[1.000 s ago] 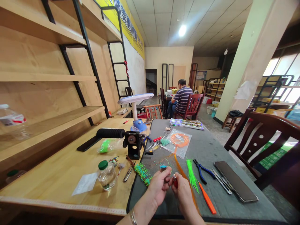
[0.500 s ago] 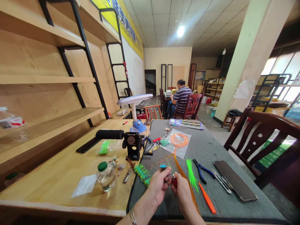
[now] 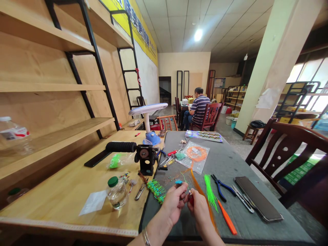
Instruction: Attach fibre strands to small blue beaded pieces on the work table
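Two bare forearms (image 3: 155, 231) are slanting inward from the lower edge of the view, the person's bare left hand (image 3: 174, 203) and bare right hand (image 3: 198, 203) nearly meeting at the fingertips. The left hand is turning its thumb side upward, thumb pinching toward bent fingers. The right hand is curling its fingers into a tight grip, its thumb pointing forward on top.

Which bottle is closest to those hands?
The green-capped bottle on the wooden table; the white-capped bottle and the other green-capped one sit farther left.
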Available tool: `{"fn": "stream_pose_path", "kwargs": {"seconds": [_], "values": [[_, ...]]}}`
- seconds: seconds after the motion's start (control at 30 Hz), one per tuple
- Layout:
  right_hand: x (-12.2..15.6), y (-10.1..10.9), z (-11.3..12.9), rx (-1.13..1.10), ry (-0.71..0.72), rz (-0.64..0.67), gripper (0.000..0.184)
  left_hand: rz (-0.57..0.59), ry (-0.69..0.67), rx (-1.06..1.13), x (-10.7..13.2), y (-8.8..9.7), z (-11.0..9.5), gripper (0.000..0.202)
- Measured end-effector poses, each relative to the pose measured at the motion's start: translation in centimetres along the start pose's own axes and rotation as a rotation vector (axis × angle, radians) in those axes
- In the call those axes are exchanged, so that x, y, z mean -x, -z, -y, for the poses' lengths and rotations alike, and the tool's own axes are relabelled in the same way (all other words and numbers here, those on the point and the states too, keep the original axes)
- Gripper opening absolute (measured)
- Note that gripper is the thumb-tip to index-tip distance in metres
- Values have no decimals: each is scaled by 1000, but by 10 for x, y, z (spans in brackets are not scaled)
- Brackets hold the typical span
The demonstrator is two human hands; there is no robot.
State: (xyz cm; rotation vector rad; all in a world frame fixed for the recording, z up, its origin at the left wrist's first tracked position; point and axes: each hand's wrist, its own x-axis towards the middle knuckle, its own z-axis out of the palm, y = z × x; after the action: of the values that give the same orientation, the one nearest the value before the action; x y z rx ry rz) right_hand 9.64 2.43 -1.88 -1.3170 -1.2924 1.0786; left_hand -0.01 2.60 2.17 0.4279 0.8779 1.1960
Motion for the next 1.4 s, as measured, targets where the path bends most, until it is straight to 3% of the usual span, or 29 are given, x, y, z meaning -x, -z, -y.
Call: {"fn": "stream_pose_path", "kwargs": {"seconds": [0.17, 0.53, 0.73, 0.87, 1.03, 1.13, 1.27, 1.37, 1.4], "values": [[1, 1, 0, -173, -66, 61, 46, 5, -8, 2, 1, -1, 0, 33], [1, 0, 0, -190, -72, 55, 46, -9, -8, -11, 1, -1, 1, 32], [4, 4, 4, -166, -91, 26, 54, 41, 12, 10, -2, 4, 2, 27], [9, 45, -1, 82, 1, -91, 63, 16, 50, 46, -4, 11, 2, 23], [15, 130, -28, 805, 168, -367, 34, 49, 129, 66, -2, 19, 0, 22], [13, 163, -49, 1140, 358, -351, 29, 52, 91, 12, 3, 22, -3, 24], [14, 170, -55, 1312, 466, -327, 25, 104, 13, -84, 15, 28, -11, 29], [23, 152, -38, 1233, 554, -325, 24, 132, -44, -182, 24, 35, -15, 31], [28, 142, -31, 1178, 611, -264, 23, 139, -59, -227, 28, 37, -15, 30]]}}
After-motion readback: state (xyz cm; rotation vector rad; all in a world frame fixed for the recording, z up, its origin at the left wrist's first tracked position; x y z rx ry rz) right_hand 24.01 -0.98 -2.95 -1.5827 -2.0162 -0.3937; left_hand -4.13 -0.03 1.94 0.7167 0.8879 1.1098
